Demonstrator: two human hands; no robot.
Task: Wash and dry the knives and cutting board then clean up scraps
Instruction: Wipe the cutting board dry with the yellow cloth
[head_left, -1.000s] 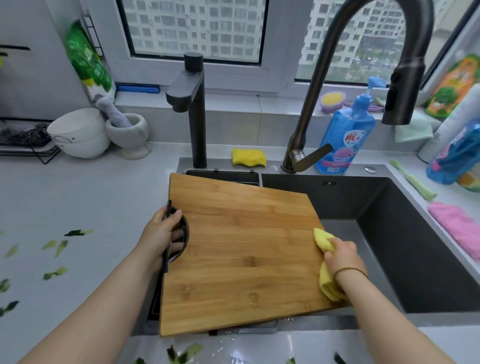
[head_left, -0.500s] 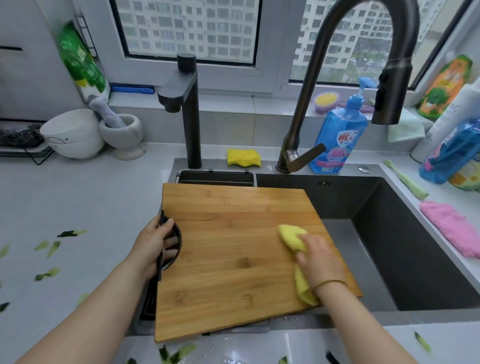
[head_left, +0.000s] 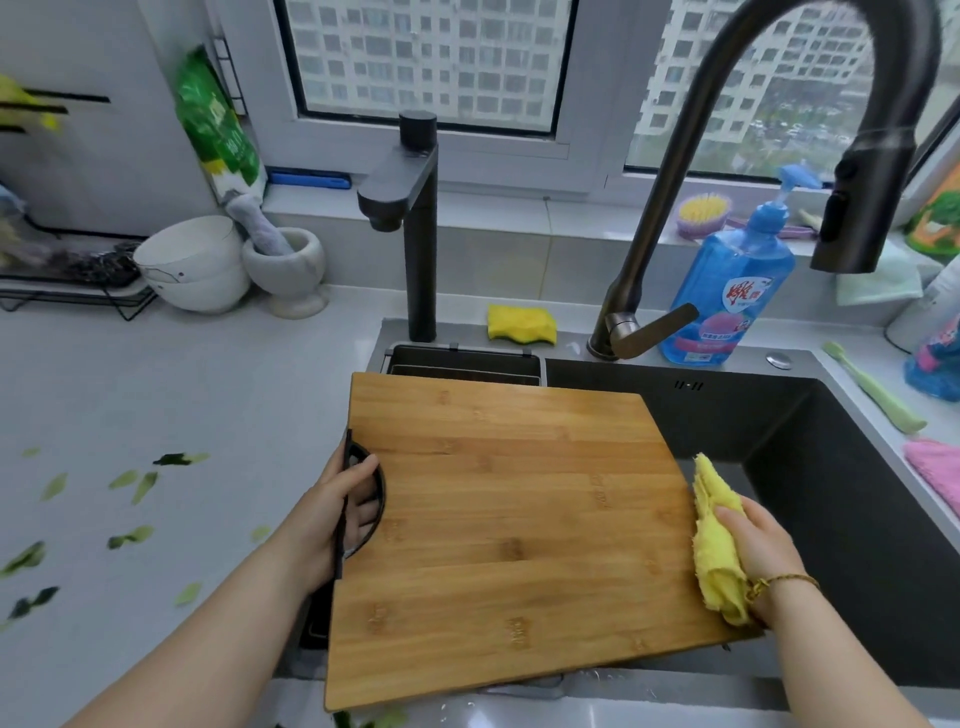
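A bamboo cutting board (head_left: 509, 519) lies across the left part of the dark sink (head_left: 831, 519). My left hand (head_left: 332, 514) grips the black handle ring at the board's left edge, fingers curled through the cutout. My right hand (head_left: 761, 558) holds a yellow cloth (head_left: 714, 540) bunched against the board's right edge. Green vegetable scraps (head_left: 130, 483) are scattered over the grey counter on the left. No knife shows in this view.
A tall dark faucet (head_left: 675, 182) arches over the sink; a second black tap (head_left: 415, 218) stands behind the board. A yellow sponge (head_left: 519, 323), blue soap bottle (head_left: 727, 291), white bowls (head_left: 192, 265), mortar (head_left: 285, 270) and pink cloth (head_left: 935, 473) ring the sink.
My right hand swept the yellow cloth inward onto the board's surface, then back out to its right edge. My left hand kept its grip on the handle.
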